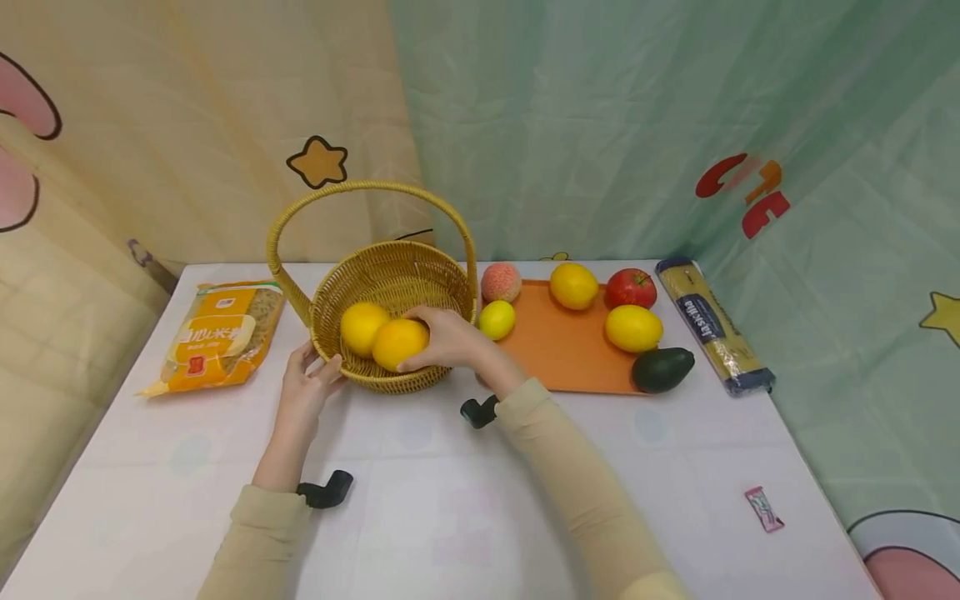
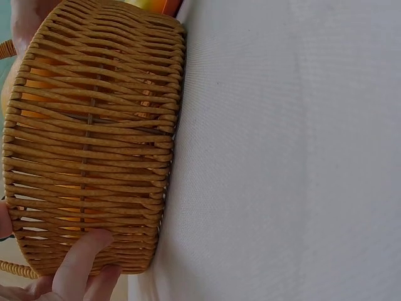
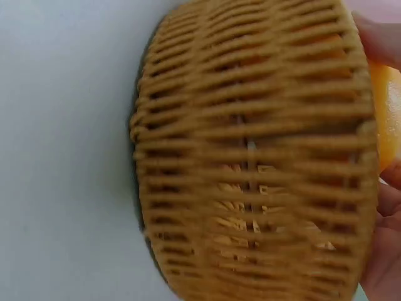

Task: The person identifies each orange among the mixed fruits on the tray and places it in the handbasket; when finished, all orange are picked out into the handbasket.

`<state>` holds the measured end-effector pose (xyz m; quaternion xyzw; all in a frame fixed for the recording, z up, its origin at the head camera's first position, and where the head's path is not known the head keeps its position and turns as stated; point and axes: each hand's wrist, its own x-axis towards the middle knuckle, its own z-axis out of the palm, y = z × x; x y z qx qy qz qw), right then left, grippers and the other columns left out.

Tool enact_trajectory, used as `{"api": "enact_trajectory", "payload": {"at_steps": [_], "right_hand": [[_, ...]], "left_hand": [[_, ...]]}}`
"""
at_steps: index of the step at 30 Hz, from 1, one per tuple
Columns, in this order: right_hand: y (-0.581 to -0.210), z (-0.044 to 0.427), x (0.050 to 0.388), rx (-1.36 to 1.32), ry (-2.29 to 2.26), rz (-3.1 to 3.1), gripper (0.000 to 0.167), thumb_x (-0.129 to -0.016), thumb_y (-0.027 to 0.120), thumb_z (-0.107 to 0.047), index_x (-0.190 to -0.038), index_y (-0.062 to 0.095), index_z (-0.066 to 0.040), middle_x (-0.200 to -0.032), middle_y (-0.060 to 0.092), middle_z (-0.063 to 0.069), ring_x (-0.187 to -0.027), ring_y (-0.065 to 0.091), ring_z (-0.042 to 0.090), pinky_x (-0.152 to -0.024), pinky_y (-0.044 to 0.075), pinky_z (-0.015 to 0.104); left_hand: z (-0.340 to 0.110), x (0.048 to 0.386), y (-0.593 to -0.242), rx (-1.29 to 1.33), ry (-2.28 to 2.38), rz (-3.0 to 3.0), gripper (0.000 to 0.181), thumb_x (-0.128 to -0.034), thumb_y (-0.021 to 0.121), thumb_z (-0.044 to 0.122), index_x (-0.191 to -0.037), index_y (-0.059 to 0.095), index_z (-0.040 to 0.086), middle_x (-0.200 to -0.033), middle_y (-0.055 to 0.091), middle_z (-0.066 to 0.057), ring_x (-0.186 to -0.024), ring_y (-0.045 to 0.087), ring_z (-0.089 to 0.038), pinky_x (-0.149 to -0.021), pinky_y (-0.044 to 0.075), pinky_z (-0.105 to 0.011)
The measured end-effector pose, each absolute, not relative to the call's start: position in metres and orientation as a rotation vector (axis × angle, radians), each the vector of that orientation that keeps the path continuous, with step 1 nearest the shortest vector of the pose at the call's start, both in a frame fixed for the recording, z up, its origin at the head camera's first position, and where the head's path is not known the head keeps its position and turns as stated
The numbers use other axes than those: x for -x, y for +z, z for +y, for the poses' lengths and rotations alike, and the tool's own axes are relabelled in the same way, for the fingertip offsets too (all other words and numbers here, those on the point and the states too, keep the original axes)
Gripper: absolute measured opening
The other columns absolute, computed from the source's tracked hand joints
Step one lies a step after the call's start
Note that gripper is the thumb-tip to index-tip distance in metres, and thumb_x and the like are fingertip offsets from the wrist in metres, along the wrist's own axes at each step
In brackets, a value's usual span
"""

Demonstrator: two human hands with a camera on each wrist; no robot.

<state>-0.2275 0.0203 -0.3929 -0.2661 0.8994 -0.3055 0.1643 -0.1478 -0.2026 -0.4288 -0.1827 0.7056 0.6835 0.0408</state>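
A woven wicker basket (image 1: 405,383) with a tall arched handle stands on the table, left of an orange tray (image 1: 558,354). My left hand (image 1: 303,396) grips its near left rim; in the left wrist view, fingers (image 2: 81,260) press the outer weave. Inside the basket, my right hand (image 1: 453,340) holds an orange (image 1: 399,345) between thumb and fingers. Another orange (image 1: 363,327) lies beside it, touching it. In the right wrist view, the basket wall (image 3: 250,125) covers most of the held orange (image 3: 387,113).
On or against the tray lie a peach (image 1: 501,282), a yellow-green lime (image 1: 497,320), two lemons (image 1: 573,286), a red apple (image 1: 631,288) and an avocado (image 1: 663,370). A grain bag (image 1: 225,333) lies left, a pasta pack (image 1: 712,325) right, a pink wrapped candy (image 1: 764,509) near front right.
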Motion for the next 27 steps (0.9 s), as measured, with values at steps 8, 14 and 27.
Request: {"api": "enact_trajectory", "payload": {"at_steps": [8,14,27], "right_hand": [[-0.396,-0.009,0.223,0.725,-0.838,2.581,0.082,-0.078,0.081,-0.044,-0.144,0.047,-0.010,-0.138,0.058,0.007,-0.119,0.056,0.021,-0.102,0.051,0.033],[-0.403,-0.019,0.219,0.699,-0.779,2.610,0.078,-0.079,0.081,-0.044,-0.141,0.049,-0.008,-0.132,0.061,0.008,-0.114,0.059,0.020,-0.098,0.053,0.032],[-0.402,-0.020,0.218,0.741,-0.768,2.590,0.078,-0.084,0.075,-0.046,-0.148,0.046,-0.012,-0.148,0.051,0.006,-0.135,0.048,0.022,-0.115,0.043,0.036]], "left_hand": [[-0.203,0.147,-0.428,0.543,2.104,2.167,0.071,-0.1026,0.048,0.014,-0.158,0.004,0.007,-0.164,0.010,-0.015,-0.145,0.032,-0.033,-0.116,0.039,-0.045],[-0.204,0.147,-0.429,0.548,2.110,2.147,0.071,-0.1028,0.048,0.014,-0.158,0.004,0.008,-0.164,0.009,-0.014,-0.145,0.031,-0.032,-0.115,0.040,-0.043],[-0.203,0.146,-0.428,0.567,2.069,2.163,0.071,-0.1028,0.049,0.017,-0.158,0.006,0.009,-0.164,0.011,-0.013,-0.144,0.034,-0.031,-0.114,0.042,-0.041]]}}
